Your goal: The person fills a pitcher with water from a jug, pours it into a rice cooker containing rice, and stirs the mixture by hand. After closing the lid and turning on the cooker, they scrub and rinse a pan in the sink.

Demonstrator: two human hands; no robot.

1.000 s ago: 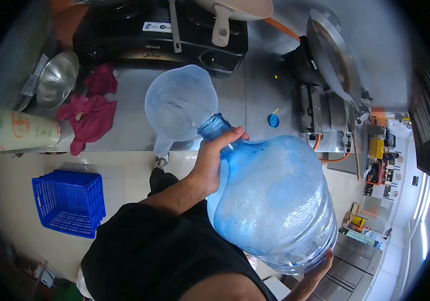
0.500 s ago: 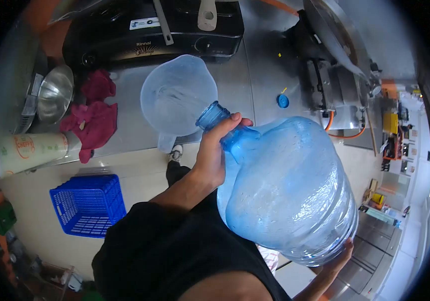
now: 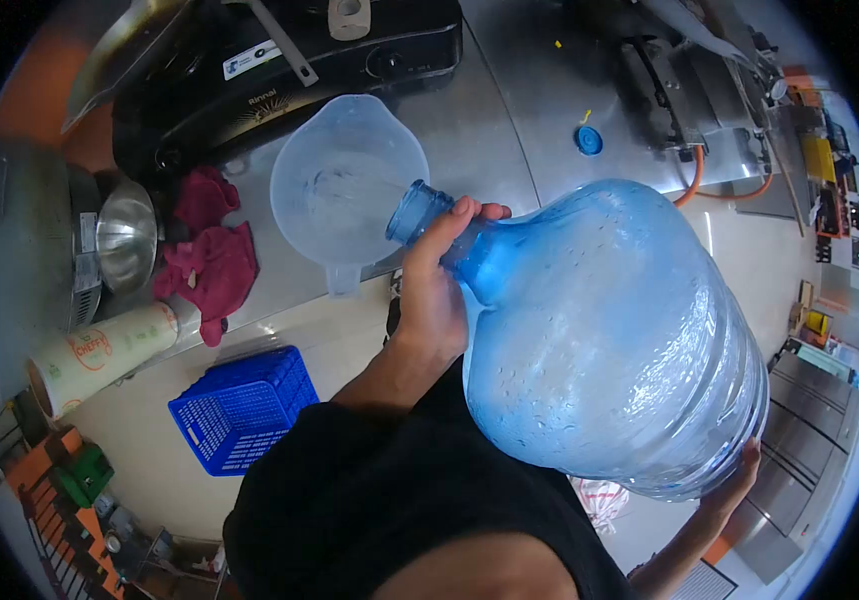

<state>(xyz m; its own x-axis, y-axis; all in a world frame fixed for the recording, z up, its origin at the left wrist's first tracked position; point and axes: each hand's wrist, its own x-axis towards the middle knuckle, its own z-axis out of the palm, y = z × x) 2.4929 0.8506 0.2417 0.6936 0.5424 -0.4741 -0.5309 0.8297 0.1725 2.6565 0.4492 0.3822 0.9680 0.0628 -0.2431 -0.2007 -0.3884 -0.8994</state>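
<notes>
A large blue clear water jug (image 3: 609, 340) lies tilted across my view, its open mouth pointing left over a translucent plastic pitcher (image 3: 299, 200). My left hand (image 3: 436, 285) is wrapped round the jug's neck. Low on the right, my right hand (image 3: 734, 480) supports the jug near its base; its fingers are partly hidden behind the plastic. A clear stream of water runs from the mouth into the pitcher, which stands at the counter's front edge with its handle toward me.
Behind the pitcher is a black gas stove (image 3: 349, 75). Maroon cloths (image 3: 214, 265), a metal bowl (image 3: 127, 237) and a printed paper roll (image 3: 104, 355) are on the left. A blue cap (image 3: 588, 140) lies on the steel counter (image 3: 509, 130). A blue crate (image 3: 249, 405) sits on the floor.
My view has turned and shifted a little. The jug looks slightly more level and its base appears farther right; both hands keep their hold, and water still pours.
</notes>
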